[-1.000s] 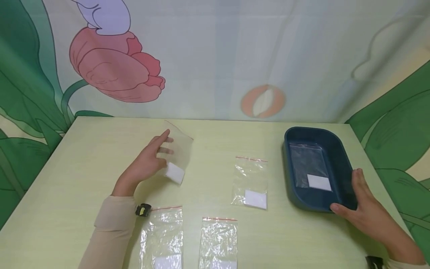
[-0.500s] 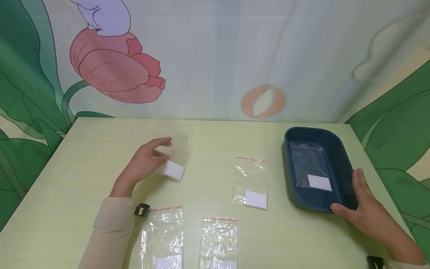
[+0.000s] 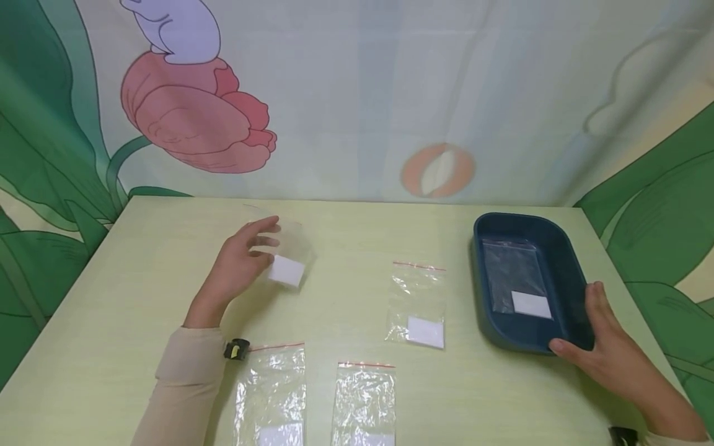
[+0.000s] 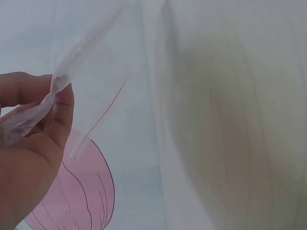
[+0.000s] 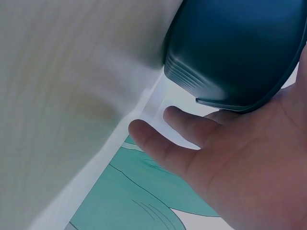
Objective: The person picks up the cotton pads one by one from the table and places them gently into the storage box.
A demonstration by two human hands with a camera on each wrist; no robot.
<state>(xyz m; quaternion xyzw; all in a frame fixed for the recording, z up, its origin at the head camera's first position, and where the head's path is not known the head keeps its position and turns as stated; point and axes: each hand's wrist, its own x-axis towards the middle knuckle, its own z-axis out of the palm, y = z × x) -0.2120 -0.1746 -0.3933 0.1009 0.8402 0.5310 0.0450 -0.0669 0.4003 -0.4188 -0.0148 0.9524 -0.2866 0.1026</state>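
Zip bag [image 3: 287, 254] with a white pad sits pinched in the left hand [image 3: 237, 266], centre-left; the right hand [image 3: 605, 347] lies relaxed against the blue tray [image 3: 563, 248].

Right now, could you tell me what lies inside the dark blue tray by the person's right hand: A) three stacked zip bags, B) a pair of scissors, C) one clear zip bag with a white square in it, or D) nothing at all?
C: the dark blue tray holds a single clear zip bag with a white square at its near end.
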